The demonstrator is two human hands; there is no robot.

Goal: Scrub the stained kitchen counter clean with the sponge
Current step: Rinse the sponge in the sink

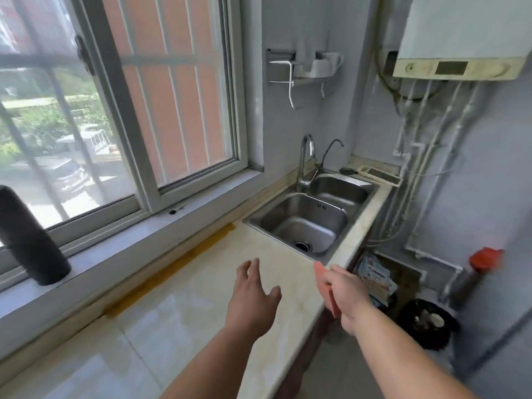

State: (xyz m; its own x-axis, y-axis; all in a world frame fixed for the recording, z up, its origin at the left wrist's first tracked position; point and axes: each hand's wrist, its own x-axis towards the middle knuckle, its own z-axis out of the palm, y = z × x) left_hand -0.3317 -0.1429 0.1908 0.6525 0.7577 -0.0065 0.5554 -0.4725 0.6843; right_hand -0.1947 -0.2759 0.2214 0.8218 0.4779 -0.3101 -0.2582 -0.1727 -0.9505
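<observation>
A yellow-brown stain [172, 264] runs along the counter [201, 306] by the sill. The left hand [253, 298] hovers, fingers spread and empty — likely ready to brace. The right hand [342, 295] pinches 1 pink sponge [328, 289] over the counter's edge — unused so far.

Ahead of your hands the counter [201, 286] lay bare up to the sink [305, 223]. A dark cylinder [27, 234] stood on the window ledge [121, 249], well left; the faucet [305, 159] rose behind the basins.

Head view, looking down over counter [201, 298] (sink [305, 223] beyond), hands near
</observation>
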